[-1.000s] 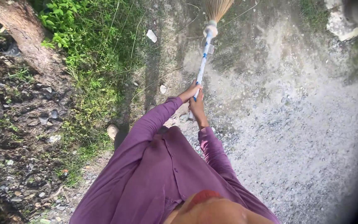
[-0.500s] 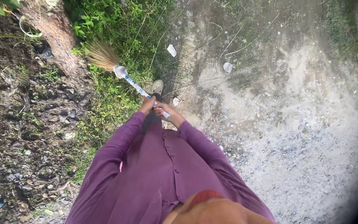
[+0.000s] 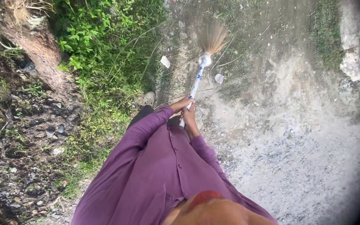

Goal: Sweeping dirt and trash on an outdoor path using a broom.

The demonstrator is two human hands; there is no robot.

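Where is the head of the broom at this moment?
In the head view, the broom head is at top centre over the dirt path, beyond both hands, between two white scraps of litter.

head cam | steep downward, close over chest | edges perhaps vignetted

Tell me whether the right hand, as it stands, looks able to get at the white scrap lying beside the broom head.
Probably not. The right hand is wrapped around the broom handle near its lower end, with the left hand gripping just above. The white scrap lies on the ground farther out, near the bristles.
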